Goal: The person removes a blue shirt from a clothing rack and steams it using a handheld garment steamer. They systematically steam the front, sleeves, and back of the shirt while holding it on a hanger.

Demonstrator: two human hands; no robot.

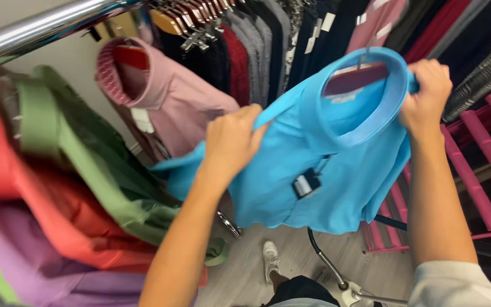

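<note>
Fingers of the right hand [425, 91] are clenched on the collar edge of a bright blue cotton polo shirt [319, 170], at the collar's far right side, up near the top of the view. The left hand [231, 142] has its grip closed on a bunch of the same shirt's fabric at the shoulder, lower and to the left. Between the two hands the shirt hangs in the air, collar up and toward the right, hem down; its long axis runs top to bottom with a slight lean to the left.

A dark red hanger bar [354, 78] shows inside the collar. A small black rectangular tag [306, 183] sits on the shirt's front, about midway down.

Close on the left, a pink collared shirt [166, 96] hangs from a shiny chrome rail [35, 28], with a white paper tag [142, 119] below its collar. Further left, green, red-orange and purple garments [58, 193] crowd together. Behind the blue shirt a row of dark clothes [268, 45] fills the rack, some with white tags. To the right stands a pink slatted rack [478, 170], near the right forearm. Below the hem lies open grey wooden floor [291, 256], with a white shoe [270, 258] and a flexible metal hose [325, 258].
</note>
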